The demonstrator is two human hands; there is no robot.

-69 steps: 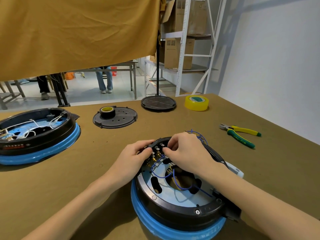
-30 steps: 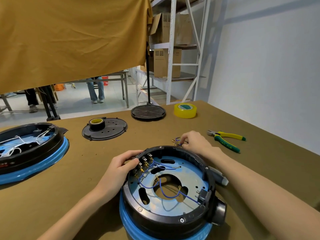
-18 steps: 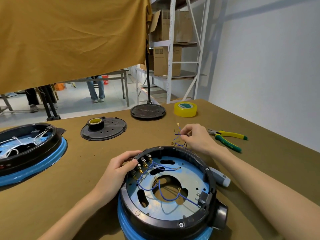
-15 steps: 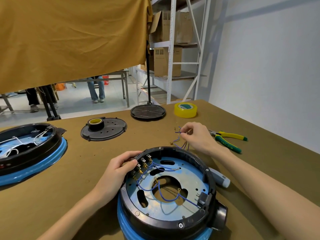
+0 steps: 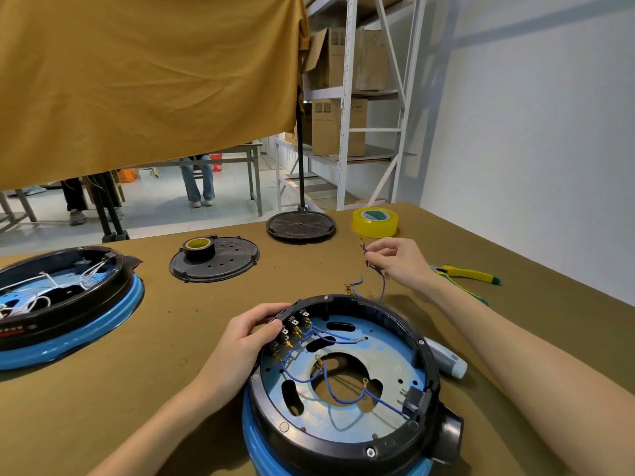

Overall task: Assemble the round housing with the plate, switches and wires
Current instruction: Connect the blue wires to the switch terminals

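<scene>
I see a workshop with a mustard curtain hung across the back and metal shelving against the white wall; everything I work on sits on the brown worktop [image 5: 103, 400]. Nearest me is the round housing [image 5: 343, 383], black rim on a blue base, with the blue metal plate [image 5: 395, 365] seated inside it. My left hand [image 5: 247, 338] is clenched on the rim at the switches [image 5: 292, 329], steadying them. My right hand [image 5: 400, 264] pinches a small bunch of loose blue wires [image 5: 372, 269] in the air beyond the far rim, near the yellow tape roll [image 5: 375, 222].

The risks, as I judge them: the bunch looks tangled, so pulling one lead free could drag the others off the worktop or bend a brass terminal. The wires already fitted loop loosely over the central hole; a careless reach could snag them and unseat a connector. If my left grip slackens, the switch block may shift.

Compared with half a second ago, my right hand is higher and the bunch hangs clear of the worktop; my left has not moved.
</scene>
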